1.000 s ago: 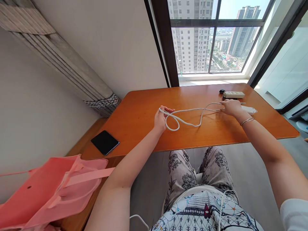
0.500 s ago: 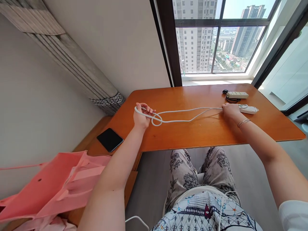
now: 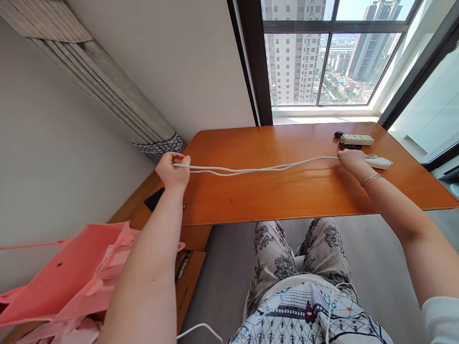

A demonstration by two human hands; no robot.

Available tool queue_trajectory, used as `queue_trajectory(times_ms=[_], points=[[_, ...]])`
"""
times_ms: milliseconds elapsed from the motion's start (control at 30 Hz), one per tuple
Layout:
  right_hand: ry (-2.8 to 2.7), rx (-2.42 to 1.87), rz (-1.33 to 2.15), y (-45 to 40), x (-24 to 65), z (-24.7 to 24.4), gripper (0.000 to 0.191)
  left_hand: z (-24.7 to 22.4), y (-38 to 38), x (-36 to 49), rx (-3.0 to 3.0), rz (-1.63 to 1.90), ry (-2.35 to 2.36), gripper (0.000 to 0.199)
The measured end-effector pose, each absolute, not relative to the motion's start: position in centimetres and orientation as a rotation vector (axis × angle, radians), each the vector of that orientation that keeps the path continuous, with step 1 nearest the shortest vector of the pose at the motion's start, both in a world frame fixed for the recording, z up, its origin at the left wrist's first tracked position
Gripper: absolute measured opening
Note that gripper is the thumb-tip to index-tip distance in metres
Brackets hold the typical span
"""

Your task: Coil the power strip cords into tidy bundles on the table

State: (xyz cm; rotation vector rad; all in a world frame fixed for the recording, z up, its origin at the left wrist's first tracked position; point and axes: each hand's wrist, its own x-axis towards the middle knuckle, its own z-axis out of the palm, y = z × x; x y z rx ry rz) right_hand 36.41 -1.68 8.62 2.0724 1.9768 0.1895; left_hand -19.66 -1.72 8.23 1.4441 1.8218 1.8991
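So, both arms are reached out over the counter (image 3: 268,200), spread wide. Left hand (image 3: 174,171) is at the counter's left edge, fingers curled, pinching the white cord (image 3: 251,170). Left arm runs nearly straight up from the bottom of the view, forearm across the front-left part. Right hand (image 3: 353,161) is palm down toward the right end, knuckles up, fingers closed round the other end of the cord. Right arm comes in over the front edge, slightly bent, bracelet (image 3: 372,179) at the wrist.

Cord spans between the hands as two strands, close together, roughly parallel to the front edge, slight sag. Can't tell if mid-span touches the counter.

White strip (image 3: 380,163) sits just beside the right wrist, toward the right edge, partly hidden by it. Beige strip (image 3: 357,139) is near the back-right corner, black lead (image 3: 349,146) bunched against it. Tablet (image 3: 153,200) near the front-left corner, mostly blocked by the left forearm. Pink bag (image 3: 79,272) sits left of that arm.
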Motion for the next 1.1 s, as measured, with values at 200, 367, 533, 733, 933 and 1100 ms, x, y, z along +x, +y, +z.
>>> queue_trajectory(times_ms=[200, 367, 533, 733, 933, 1100], points=[[2.187, 1.888, 0.272, -2.9, 37.9, 9.4, 0.034, 6.9, -2.3, -20.5, 2.194, 1.139, 2.101, 0.022], [2.275, 2.225, 0.306, -4.0, 43.4, 11.4, 0.025, 5.1, -2.7, -24.1, 2.743, 0.419, 1.943, 0.022], [2.252, 3.173, -0.388, -4.8, 46.3, 12.6, 0.039, 3.4, -2.2, -25.9, 2.753, 0.091, 1.737, 0.019], [2.299, 2.684, 0.403, -4.8, 44.9, 11.9, 0.035, 2.9, -1.4, -25.0, 2.604, -0.048, 1.908, 0.030], [2.191, 2.408, 0.360, -3.2, 43.6, 9.2, 0.041, 2.7, -1.6, -23.1, 2.241, 0.124, 2.148, 0.036], [2.262, 2.343, 0.272, -1.8, 42.2, 7.4, 0.042, 2.3, -2.2, -21.6, 2.150, 0.291, 2.058, 0.034]])
